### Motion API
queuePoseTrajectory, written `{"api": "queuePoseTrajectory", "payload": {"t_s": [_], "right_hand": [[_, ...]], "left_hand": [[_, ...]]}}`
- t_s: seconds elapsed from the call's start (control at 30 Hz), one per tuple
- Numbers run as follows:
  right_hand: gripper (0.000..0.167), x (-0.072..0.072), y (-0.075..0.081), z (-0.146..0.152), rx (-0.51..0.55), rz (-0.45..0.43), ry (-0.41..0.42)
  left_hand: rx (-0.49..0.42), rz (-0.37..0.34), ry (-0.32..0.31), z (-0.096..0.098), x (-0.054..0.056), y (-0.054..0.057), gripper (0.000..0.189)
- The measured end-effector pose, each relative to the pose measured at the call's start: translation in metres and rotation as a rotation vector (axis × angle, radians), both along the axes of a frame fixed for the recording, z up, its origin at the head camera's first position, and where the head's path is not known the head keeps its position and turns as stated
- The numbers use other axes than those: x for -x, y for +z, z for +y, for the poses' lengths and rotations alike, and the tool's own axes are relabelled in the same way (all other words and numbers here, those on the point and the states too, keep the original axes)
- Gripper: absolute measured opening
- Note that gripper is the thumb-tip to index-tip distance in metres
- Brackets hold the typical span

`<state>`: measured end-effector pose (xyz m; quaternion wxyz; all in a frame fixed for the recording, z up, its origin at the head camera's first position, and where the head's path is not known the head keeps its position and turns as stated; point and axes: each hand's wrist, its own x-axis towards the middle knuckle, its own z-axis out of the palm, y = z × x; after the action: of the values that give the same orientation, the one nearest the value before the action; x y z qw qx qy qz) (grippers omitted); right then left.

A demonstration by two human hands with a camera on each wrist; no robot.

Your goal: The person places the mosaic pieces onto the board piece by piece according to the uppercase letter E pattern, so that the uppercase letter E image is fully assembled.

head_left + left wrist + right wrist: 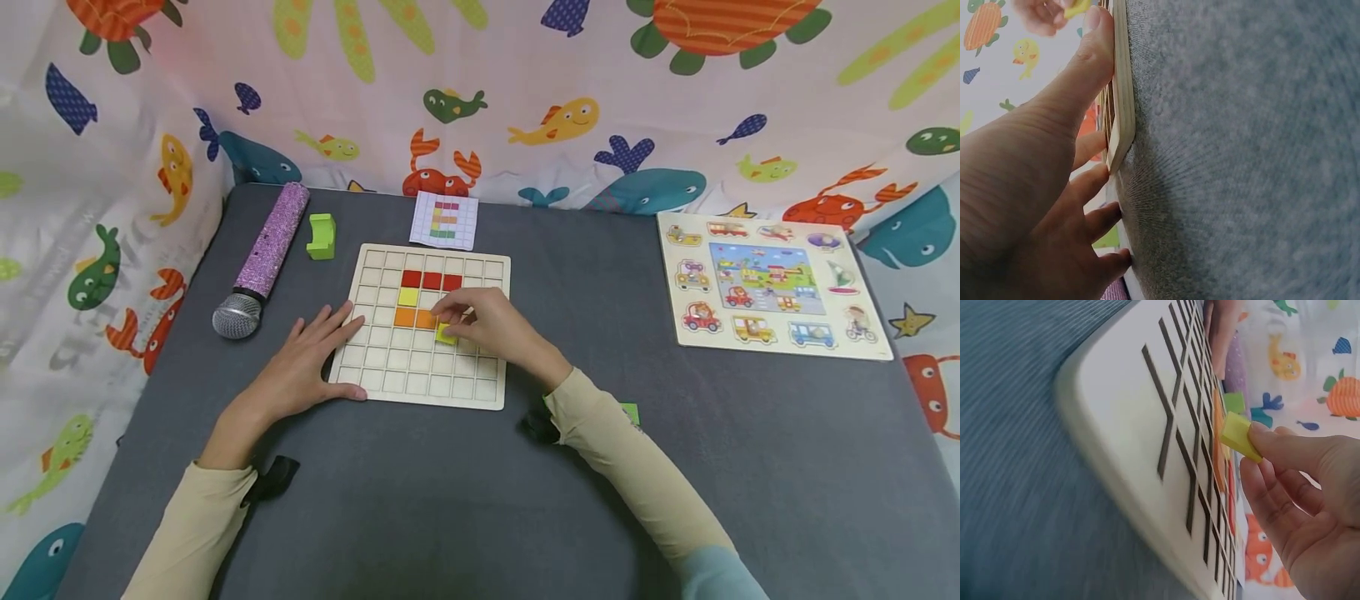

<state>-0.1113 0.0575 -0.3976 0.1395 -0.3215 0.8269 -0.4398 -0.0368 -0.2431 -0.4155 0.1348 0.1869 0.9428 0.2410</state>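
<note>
A pale wooden grid board point(397, 383) lies on the grey table. Red tiles point(432, 281) form a short row on it, with a yellow tile point(408, 297) and orange tiles point(405, 317) below. Between thumb and fingers, my right hand point(487, 325) pinches a yellow block point(1238, 434) close over the board, beside the orange tiles. My left hand point(303, 371) rests spread at the board's left edge, its thumb point(1094, 47) on the near left corner and its fingers straight. Behind the board lies a paper card point(444, 221) with a coloured pattern on a grid.
A glittery purple microphone point(270, 242) and a green block point(322, 237) lie to the left. At the right is a wooden vehicle puzzle point(776, 283). A green piece point(630, 412) shows partly behind the right sleeve. A sea-animal cloth point(517, 75) hangs behind the table.
</note>
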Motion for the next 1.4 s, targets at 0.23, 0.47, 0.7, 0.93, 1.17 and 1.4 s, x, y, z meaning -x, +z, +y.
{"api": "queuePoseTrajectory", "payload": {"t_s": [0.23, 0.47, 0.7, 0.93, 1.17, 1.4], "right_hand": [[0.026, 0.006, -0.003, -0.032, -0.003, -0.023, 0.022], [0.024, 0.005, -0.005, -0.052, -0.022, -0.019, 0.058], [0.024, 0.005, -0.006, -0.058, -0.037, -0.011, 0.058], [0.024, 0.004, -0.003, -0.068, -0.111, -0.005, 0.096], [0.021, 0.003, -0.001, -0.069, -0.175, 0.023, 0.075], [0.021, 0.002, -0.004, -0.071, -0.209, 0.049, 0.056]], "left_hand": [[-0.006, 0.011, -0.004, 0.001, -0.001, 0.003, 0.104], [-0.012, 0.017, -0.003, 0.001, -0.002, 0.002, 0.103], [-0.007, 0.008, -0.004, 0.002, -0.001, 0.002, 0.103], [-0.004, 0.0, 0.008, 0.001, -0.002, 0.002, 0.104], [-0.006, 0.007, 0.008, 0.001, -0.001, 0.001, 0.104], [-0.02, 0.016, 0.005, 0.001, -0.001, 0.001, 0.103]]}}
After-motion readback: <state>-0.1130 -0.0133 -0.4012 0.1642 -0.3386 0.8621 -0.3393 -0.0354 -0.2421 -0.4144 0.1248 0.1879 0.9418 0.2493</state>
